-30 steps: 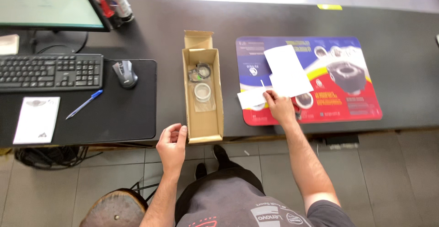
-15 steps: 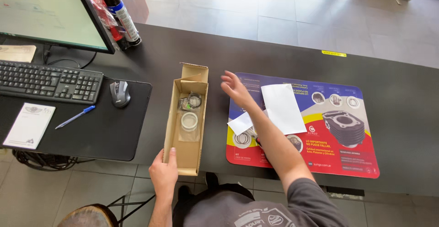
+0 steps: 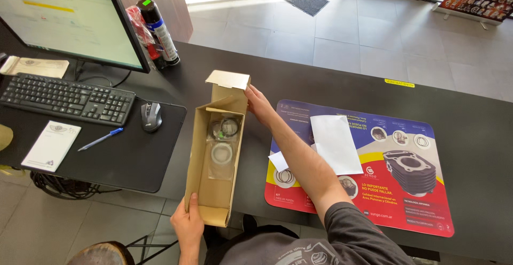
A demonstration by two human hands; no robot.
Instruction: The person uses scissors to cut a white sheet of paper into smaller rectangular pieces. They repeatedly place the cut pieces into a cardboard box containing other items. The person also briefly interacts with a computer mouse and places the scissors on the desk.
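Fingers half hidden behind carton

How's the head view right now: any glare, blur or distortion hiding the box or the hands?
Head view: sharp on the cardboard box, left hand and right hand; sunlight washes out the tiled floor at top and the monitor is overexposed; faint sheen on the clear bags in the box; desk edges bow slightly from the wide lens.

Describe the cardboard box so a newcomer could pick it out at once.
On the dark counter, between the black desk pad and the colourful printed mat, lies a long, narrow cardboard box. It alone is open-topped, with bagged rings inside and a hand at each end.
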